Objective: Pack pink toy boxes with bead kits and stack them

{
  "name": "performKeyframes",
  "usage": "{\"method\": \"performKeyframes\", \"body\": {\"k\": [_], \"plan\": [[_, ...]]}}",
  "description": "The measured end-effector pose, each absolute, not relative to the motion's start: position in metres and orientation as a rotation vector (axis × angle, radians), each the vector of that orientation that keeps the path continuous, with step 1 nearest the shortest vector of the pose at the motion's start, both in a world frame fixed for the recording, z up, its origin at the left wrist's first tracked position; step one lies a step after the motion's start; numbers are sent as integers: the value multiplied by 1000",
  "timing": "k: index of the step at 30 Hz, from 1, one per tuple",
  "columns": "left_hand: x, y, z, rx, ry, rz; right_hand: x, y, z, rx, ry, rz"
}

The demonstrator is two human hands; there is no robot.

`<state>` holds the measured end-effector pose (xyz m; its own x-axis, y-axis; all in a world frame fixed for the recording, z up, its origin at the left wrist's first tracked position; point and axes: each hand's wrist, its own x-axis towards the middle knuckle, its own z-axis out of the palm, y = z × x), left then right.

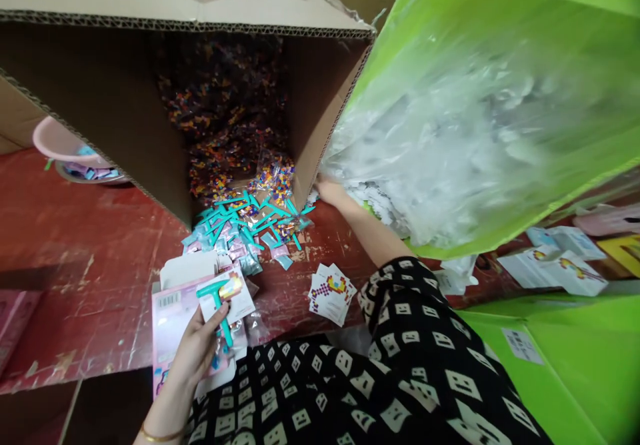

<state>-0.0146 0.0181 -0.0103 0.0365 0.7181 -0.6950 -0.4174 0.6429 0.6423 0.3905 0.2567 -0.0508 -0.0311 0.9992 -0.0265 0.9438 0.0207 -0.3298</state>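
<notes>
My left hand (197,345) is closed, its thumb pressing a teal T-shaped plastic tool (216,291) against a printed card (243,296). Clear plastic packaging shows under the card. An open pink and white carton (170,305) lies beneath this hand. My right hand (329,191) reaches forward between the cardboard box and the clear plastic bag, beside small whitish pieces; its fingers are partly hidden. Between both arms, more teal T-shaped tools (250,221) lie heaped with small pink and blue packets (240,248). A small stack of pattern cards (332,291) rests on the red table.
A large cardboard box (330,111) on its side holds many bags of colourful beads (225,125). Right of it, a lime-green box (520,225) holds a bulging clear plastic bag (450,145). Pink basins (60,138) stand left; more cards (555,268) lie right.
</notes>
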Motion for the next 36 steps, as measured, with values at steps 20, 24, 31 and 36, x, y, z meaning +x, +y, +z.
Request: {"method": "performKeyframes", "body": {"k": [20, 24, 31, 36], "plan": [[-16, -3, -11, 253, 1150, 1062, 142, 60, 16, -1158, -1147, 1835], [-25, -9, -11, 251, 1113, 1051, 134, 69, 7, -1163, -1194, 1887], [-35, -7, -7, 543, 1218, 933, 126, 69, -11, -1119, -1165, 1928], [-49, 0, -9, 482, 1210, 861, 127, 66, -18, -1116, -1101, 1968]]}}
